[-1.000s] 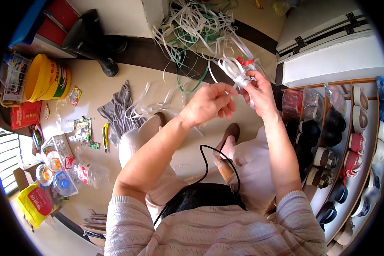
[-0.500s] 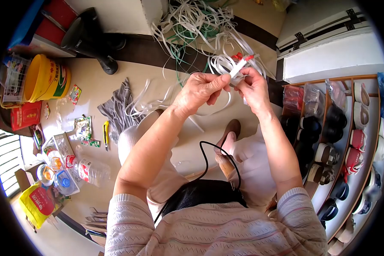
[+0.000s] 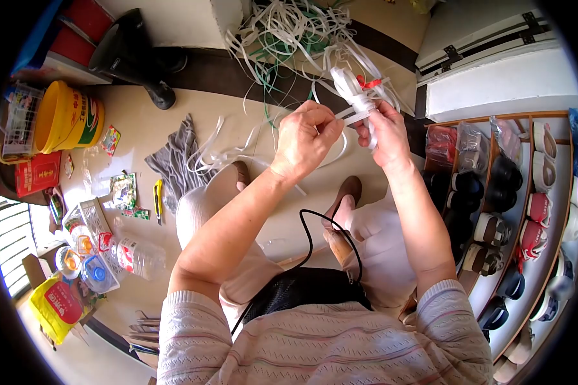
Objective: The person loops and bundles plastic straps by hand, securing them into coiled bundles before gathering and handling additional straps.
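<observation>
My right hand is closed round a bundle of white plastic strapping, wound about its middle, with folded loops sticking up and a bit of red beside it. Just left of it, my left hand pinches a white strap that runs across to the bundle. Beyond both hands a tangled heap of white and green strapping lies on the floor. Loose white strap ends trail below it, near a grey cloth.
A shoe rack stands at the right. To the left are a yellow bucket, a yellow utility knife, plastic bottles and a yellow bag. Black rubber boots stand at the upper left.
My left hand has drawn away from my right hand and down a little, with a strap stretched between them. The bundle has turned more upright and shows more of its loops.
</observation>
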The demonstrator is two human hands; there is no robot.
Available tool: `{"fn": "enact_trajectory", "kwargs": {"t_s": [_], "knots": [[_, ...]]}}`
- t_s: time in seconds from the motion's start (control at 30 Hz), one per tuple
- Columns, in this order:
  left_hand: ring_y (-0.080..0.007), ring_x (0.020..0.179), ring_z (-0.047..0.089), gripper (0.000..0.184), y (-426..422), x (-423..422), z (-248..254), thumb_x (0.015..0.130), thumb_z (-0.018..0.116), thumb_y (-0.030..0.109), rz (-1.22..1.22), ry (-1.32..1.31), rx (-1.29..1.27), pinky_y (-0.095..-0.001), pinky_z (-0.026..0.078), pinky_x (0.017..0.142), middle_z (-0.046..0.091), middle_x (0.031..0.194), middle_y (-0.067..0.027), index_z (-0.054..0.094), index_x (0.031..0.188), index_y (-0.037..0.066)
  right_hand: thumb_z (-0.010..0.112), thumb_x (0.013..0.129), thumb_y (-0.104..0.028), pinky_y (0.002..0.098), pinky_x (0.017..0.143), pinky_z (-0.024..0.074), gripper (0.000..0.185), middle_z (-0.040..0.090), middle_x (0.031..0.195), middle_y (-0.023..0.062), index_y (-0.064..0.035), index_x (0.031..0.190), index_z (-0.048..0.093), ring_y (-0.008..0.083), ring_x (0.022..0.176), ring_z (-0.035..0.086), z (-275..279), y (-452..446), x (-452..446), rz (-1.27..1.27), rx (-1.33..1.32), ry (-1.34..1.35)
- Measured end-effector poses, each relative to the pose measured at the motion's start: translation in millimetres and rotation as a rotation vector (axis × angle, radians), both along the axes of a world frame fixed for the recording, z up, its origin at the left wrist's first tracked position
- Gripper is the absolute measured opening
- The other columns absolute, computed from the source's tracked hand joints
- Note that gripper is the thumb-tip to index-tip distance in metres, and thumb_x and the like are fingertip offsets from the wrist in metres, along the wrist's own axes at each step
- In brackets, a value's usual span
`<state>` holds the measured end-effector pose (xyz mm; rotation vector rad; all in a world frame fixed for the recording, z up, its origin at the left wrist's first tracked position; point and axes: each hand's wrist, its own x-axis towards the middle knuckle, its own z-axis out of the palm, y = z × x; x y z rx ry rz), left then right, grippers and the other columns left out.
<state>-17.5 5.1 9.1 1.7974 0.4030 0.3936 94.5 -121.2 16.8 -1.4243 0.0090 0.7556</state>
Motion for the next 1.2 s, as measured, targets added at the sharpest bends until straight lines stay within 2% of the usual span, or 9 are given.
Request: {"fn": "enact_trajectory", "kwargs": {"t_s": [0.23,0.33,0.63,0.73,0.83,0.93,1.03,1.2], "knots": [[-0.0089,0.060,0.052,0.019,-15,2,-3,0.081,0.063,0.022,-0.062,0.057,-0.032,-0.0261,0.044,0.056,0.060,0.067,-0.0039,0.066,0.081,0.003,0.051,0.085,-0.012,0.0277,0.038,0.0428,0.013,0.058,0.069,0.0092,-0.0016,0.092,0.050,0.0127,0.047,0.052,-7,3,-6,-0.072,0.104,0.109],[-0.0086,0.060,0.053,0.020,-13,5,-2,0.082,0.061,0.022,-0.126,0.189,-0.182,-0.0247,0.044,0.057,0.062,0.068,-0.0034,0.067,0.081,0.004,0.052,0.084,-0.013,0.0283,0.038,0.0436,0.014,0.058,0.069,0.0098,-0.0004,0.091,0.049,0.0146,0.048,0.053,-10,7,-9,-0.076,0.078,0.067],[-0.0089,0.062,0.053,0.027,-4,1,8,0.076,0.052,0.023,-0.185,0.274,-0.271,-0.0252,0.044,0.059,0.061,0.065,-0.0041,0.066,0.077,0.000,0.053,0.083,-0.015,0.0284,0.039,0.0444,0.016,0.059,0.070,0.0108,-0.0002,0.088,0.048,0.0166,0.051,0.056,-14,11,-12,-0.028,0.049,-0.014],[-0.0083,0.056,0.050,0.026,-4,2,2,0.076,0.052,0.023,-0.167,0.243,-0.292,-0.0237,0.041,0.052,0.058,0.062,-0.0033,0.065,0.076,0.000,0.054,0.084,-0.016,0.0281,0.040,0.0446,0.016,0.059,0.069,0.0106,-0.0011,0.087,0.048,0.0162,0.051,0.056,-12,14,-14,-0.034,0.046,-0.020],[-0.0072,0.049,0.045,0.023,-3,2,4,0.076,0.052,0.020,-0.115,0.265,-0.491,-0.0223,0.036,0.046,0.056,0.059,-0.0027,0.064,0.071,0.001,0.055,0.084,-0.017,0.0282,0.040,0.0456,0.017,0.059,0.068,0.0103,-0.0020,0.087,0.049,0.0161,0.050,0.056,-14,15,-12,-0.023,0.035,-0.015],[-0.0066,0.045,0.042,0.020,-4,0,1,0.076,0.053,0.017,-0.082,0.173,-0.657,-0.0210,0.032,0.042,0.054,0.057,-0.0025,0.060,0.066,0.002,0.054,0.085,-0.017,0.0285,0.041,0.0471,0.015,0.059,0.067,0.0103,-0.0029,0.087,0.049,0.0163,0.050,0.057,-11,10,-8,-0.004,0.056,0.030],[-0.0070,0.045,0.043,0.020,-2,0,0,0.078,0.054,0.017,-0.052,0.078,-0.809,-0.0209,0.032,0.042,0.054,0.057,-0.0030,0.058,0.065,0.003,0.052,0.086,-0.016,0.0287,0.042,0.0483,0.014,0.060,0.068,0.0102,-0.0035,0.089,0.049,0.0164,0.051,0.058,-8,8,-6,0.000,0.112,0.094],[-0.0058,0.045,0.043,0.019,2,2,2,0.080,0.055,0.018,-0.083,0.086,-0.797,-0.0197,0.032,0.042,0.055,0.058,-0.0024,0.058,0.068,0.004,0.051,0.086,-0.015,0.0291,0.043,0.0488,0.013,0.060,0.069,0.0102,-0.0039,0.093,0.048,0.0165,0.050,0.058,-9,5,-4,0.024,0.164,0.107]]}}
